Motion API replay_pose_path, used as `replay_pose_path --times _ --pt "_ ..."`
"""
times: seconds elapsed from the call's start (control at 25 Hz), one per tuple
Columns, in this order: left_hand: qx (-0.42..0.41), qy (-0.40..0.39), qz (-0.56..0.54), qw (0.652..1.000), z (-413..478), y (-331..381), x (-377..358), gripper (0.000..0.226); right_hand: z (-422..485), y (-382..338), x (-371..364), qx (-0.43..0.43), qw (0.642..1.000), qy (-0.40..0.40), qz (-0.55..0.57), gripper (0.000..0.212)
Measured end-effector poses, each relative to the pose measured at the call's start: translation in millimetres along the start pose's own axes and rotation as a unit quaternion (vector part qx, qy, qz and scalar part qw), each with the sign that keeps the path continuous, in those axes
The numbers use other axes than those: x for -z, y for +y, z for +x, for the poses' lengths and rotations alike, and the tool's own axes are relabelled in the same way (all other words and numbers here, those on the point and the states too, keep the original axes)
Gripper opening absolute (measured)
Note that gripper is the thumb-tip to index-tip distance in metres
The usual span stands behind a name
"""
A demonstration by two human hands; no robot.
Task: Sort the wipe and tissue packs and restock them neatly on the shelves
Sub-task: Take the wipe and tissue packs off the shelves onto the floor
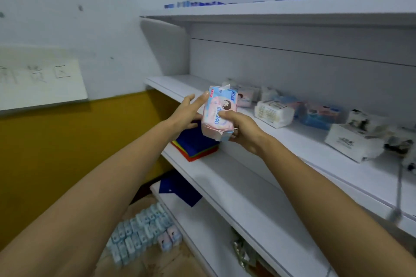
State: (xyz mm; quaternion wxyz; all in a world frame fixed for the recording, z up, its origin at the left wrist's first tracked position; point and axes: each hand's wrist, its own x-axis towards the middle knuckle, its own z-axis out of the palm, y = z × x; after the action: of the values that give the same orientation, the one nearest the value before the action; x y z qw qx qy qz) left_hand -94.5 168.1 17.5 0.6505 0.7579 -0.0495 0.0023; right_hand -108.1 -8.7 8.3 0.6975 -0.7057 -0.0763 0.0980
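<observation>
Hands on pink-and-blue pack [219, 117]: right hand [244, 134] curled round it; left hand [185, 112] straight-fingered against its side

Behind the pink pack [219, 112], the fingers of the right hand [244, 129] were hidden. Print on the white packs [273, 112] was too blurred to read. The wall sign [40, 78] ran off the left edge.

We see a pack [219, 112] in pink and pale blue with blue digits and a cartoon face. The cloths [195, 145] run dark blue over green, yellow, orange and red. The shelves [236, 182] are white, the lower wall [67, 146] mustard; the bottom packs [139, 229] are pale blue.
</observation>
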Motion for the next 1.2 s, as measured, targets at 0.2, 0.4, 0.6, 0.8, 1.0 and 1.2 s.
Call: replay_pose_path --times 0.2,0.4,0.6,0.8,1.0,1.2 --pt "0.05 -0.03 0.021 0.998 -8.6 -44.9 92.5 0.074 45.7 1.6 -96.2 -0.007 0.997 -0.048 -0.065 0.033" --pt "0.094 0.025 -0.059 0.993 -15.3 -119.6 188.2 0.04 86.3 55.9 -219.2 0.089 0.94 -0.019 -0.329 0.047" --pt "0.212 0.151 -0.111 0.959 -24.2 -233.5 245.2 0.047 115.6 152.4 -288.1 -0.018 0.954 -0.149 -0.259 0.063" --pt "0.268 0.077 -0.236 0.931 -7.1 -305.2 269.6 0.071 158.9 205.4 -293.7 -0.217 0.953 -0.161 -0.134 0.038" --pt "0.351 0.149 -0.223 0.897 34.3 -392.1 268.9 0.081 224.6 298.8 -303.3 -0.205 0.955 -0.064 -0.204 0.055" --pt "0.469 0.141 -0.24 0.838 80.8 -476.8 252.5 0.062 278.4 400.4 -293.2 -0.176 0.953 -0.136 -0.204 0.047"
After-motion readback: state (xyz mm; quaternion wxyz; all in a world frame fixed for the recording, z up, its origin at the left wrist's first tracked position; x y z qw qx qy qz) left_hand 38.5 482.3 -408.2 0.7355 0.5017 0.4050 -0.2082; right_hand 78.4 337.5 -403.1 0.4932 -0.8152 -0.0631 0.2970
